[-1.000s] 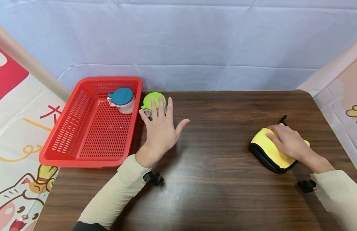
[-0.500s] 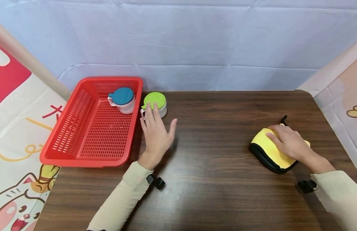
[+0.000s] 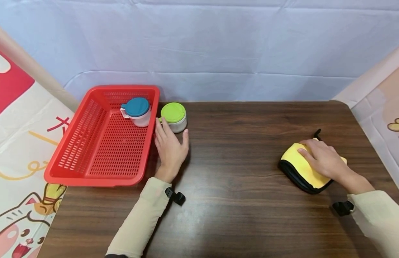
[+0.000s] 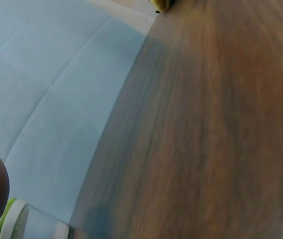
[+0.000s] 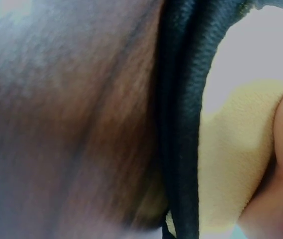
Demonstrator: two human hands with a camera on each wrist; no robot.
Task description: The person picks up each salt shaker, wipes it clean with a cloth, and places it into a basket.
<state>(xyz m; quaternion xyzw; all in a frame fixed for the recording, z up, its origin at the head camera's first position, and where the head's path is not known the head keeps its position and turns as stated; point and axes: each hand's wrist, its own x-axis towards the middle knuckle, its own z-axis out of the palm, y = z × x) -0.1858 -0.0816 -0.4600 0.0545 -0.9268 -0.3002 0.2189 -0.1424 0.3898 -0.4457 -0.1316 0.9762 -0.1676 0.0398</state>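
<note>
A jar with a lime-green lid [image 3: 173,113] and a pale body stands on the table beside the red basket. My left hand [image 3: 170,148] is at its handle side, fingers extended, fingertips over the handle; contact is unclear. In the left wrist view, part of the jar [image 4: 37,224] shows at the lower left, near a dark fingertip. At the right, my right hand [image 3: 325,159] holds a folded yellow cleaning cloth [image 3: 294,157] with black edging against the table. Its thumb lies across the cloth; the other fingertips are hidden. The right wrist view shows the cloth [image 5: 231,159] close up.
The red slotted basket [image 3: 51,175] stands on the left of the wooden table [image 3: 231,161]. Inside it, at the back right, sits a similar jar with a blue lid [image 3: 138,107]. A pale sheet [image 3: 205,53] hangs behind the table's far edge.
My left hand has drawn back and to the left from over the green-lidded jar to its handle, its spread fingers coming closer together. The right hand and cloth have not moved.
</note>
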